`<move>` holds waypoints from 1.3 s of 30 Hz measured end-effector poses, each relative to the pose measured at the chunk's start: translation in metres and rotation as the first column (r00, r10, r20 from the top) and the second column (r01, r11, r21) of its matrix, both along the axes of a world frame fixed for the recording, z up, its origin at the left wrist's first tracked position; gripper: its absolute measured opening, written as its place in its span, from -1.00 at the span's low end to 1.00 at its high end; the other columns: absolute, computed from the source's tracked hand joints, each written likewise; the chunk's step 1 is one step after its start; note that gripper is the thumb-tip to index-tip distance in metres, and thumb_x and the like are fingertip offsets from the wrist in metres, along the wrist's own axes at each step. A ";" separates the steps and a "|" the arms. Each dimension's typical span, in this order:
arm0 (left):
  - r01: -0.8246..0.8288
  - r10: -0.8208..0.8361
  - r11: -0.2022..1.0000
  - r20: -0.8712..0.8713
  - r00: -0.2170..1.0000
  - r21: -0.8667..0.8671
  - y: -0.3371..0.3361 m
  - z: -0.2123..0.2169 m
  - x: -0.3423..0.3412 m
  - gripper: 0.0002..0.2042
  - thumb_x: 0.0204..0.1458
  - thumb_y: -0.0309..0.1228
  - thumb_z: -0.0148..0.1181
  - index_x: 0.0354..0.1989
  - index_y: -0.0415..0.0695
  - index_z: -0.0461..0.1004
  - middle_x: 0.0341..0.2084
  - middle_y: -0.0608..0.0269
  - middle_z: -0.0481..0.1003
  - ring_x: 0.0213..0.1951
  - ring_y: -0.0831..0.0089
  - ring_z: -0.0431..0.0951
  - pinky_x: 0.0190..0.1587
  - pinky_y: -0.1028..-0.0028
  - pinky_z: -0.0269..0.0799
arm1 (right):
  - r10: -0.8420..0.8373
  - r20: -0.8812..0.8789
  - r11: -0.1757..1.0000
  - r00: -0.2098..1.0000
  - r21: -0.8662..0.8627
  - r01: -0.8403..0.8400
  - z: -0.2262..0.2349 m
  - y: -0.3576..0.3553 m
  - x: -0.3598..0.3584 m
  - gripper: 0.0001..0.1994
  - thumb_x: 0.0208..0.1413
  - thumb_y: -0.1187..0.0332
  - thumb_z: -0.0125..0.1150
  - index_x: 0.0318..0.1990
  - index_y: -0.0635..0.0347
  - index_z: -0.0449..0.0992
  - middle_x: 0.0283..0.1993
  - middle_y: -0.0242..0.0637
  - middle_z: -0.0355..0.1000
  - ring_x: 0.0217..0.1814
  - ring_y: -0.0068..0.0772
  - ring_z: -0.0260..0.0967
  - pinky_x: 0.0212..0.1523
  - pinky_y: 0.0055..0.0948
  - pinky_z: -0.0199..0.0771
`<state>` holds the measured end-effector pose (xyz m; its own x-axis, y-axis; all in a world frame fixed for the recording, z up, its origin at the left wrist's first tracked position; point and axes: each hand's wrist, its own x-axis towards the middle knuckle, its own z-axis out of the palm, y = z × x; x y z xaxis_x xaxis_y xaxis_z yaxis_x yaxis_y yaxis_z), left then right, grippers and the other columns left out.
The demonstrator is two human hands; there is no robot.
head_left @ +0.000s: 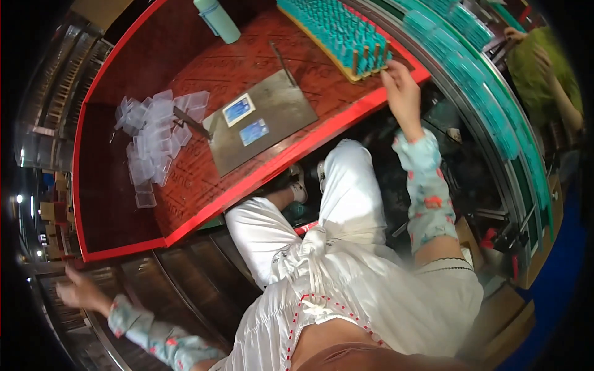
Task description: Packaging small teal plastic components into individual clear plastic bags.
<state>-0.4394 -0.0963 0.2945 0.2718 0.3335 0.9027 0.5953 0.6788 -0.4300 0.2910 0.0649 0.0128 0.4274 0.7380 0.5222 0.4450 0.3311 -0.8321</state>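
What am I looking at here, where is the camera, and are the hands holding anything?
This is one wide fisheye picture from a camera on a seated person's head, looking down, so straight edges curve. The right hand reaches up to a rack of teal-tipped pegs at the far edge of the red-rimmed table; whether it grips a peg is unclear. The left hand stretches out low to the side, fingers spread, holding nothing. On the table lie a heap of clear plastic cases, a metal plate bearing two small blue cards, and a pale green bottle. Another person sits at far right.
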 end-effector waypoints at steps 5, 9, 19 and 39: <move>0.967 -0.459 0.216 0.860 0.223 -0.135 0.135 -0.167 0.336 -0.69 0.00 -0.47 0.20 -0.05 -0.23 0.46 -0.12 -0.02 0.50 -0.05 0.08 0.49 0.02 0.26 0.37 | -0.060 0.465 0.996 0.883 -0.031 0.084 -0.013 0.070 -0.002 -0.74 0.10 0.30 0.19 -0.11 0.23 0.44 -0.36 -0.03 0.46 -0.32 0.00 0.47 -0.32 -0.18 0.44; 0.977 -0.092 -0.195 0.990 -0.107 0.087 0.159 -0.252 0.486 -0.64 0.05 -0.41 0.19 0.02 -0.25 0.39 -0.12 -0.08 0.47 -0.16 0.08 0.54 -0.13 0.28 0.45 | -0.058 0.557 0.992 0.829 -0.058 0.109 -0.006 0.078 -0.024 -0.84 0.09 0.32 0.17 -0.35 0.20 0.38 -0.41 -0.05 0.47 -0.37 0.11 0.44 -0.42 0.00 0.38; 0.901 0.362 -0.248 0.897 -0.254 0.355 0.119 -0.288 0.512 -0.90 0.02 -0.52 0.06 -0.39 -0.33 0.42 -0.43 -0.11 0.45 -0.33 -0.04 0.49 -0.25 0.22 0.38 | 0.277 0.451 0.958 0.848 -0.065 -0.278 0.016 -0.076 -0.070 -0.89 0.05 0.36 0.15 -0.37 0.17 0.38 -0.52 -0.13 0.42 -0.51 -0.02 0.42 -0.56 -0.18 0.36; 0.963 -0.285 0.233 0.937 0.200 -0.135 -0.040 -0.164 0.186 -0.62 0.12 -0.27 0.04 -0.67 -0.25 0.25 -0.71 0.05 0.25 -0.64 0.06 0.31 -0.56 0.24 0.18 | 0.510 0.006 0.589 0.860 -0.731 -0.345 0.034 0.010 -0.043 -0.48 0.25 -0.02 -0.11 -0.55 0.27 0.42 -0.68 -0.24 0.34 -0.65 -0.28 0.32 -0.54 -0.34 0.30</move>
<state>-0.2535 -0.1367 0.1303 0.2129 0.8395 0.4999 0.8504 -0.4111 0.3282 0.2484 0.0748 0.0464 -0.0835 0.9801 -0.1802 0.5819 -0.0988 -0.8072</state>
